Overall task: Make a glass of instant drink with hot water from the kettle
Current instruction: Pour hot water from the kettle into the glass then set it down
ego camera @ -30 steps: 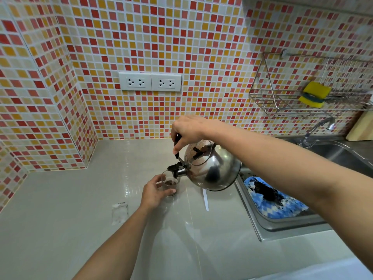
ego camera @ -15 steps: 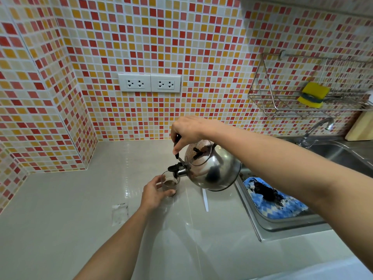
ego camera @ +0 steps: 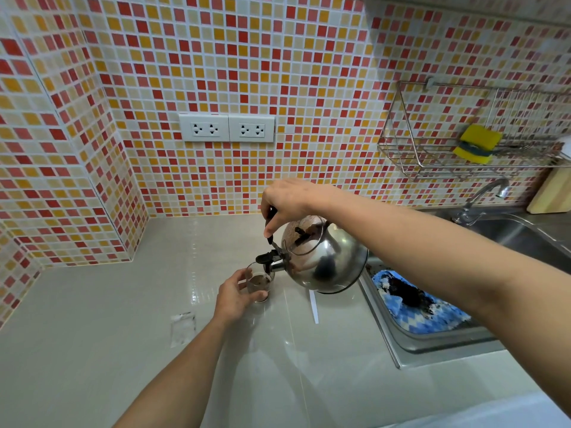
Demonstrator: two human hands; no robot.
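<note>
A shiny steel kettle (ego camera: 327, 261) hangs tilted to the left above the grey counter (ego camera: 92, 335), its black spout over a small clear glass (ego camera: 260, 282). Brown liquid fills the lower part of the glass. My right hand (ego camera: 289, 202) grips the kettle's black handle from above. My left hand (ego camera: 236, 296) is wrapped around the left side of the glass, which stands on the counter.
An empty torn sachet (ego camera: 183, 328) lies on the counter left of my forearm, and a thin white strip (ego camera: 313, 305) lies under the kettle. The sink (ego camera: 432, 335) with a blue cloth (ego camera: 420, 310) is at right, under a tap (ego camera: 482, 196). A wire rack (ego camera: 432, 156) holds a yellow sponge (ego camera: 477, 143).
The kettle stays tilted over the glass and both hands keep their grips. The brown liquid in the glass stands a little higher.
</note>
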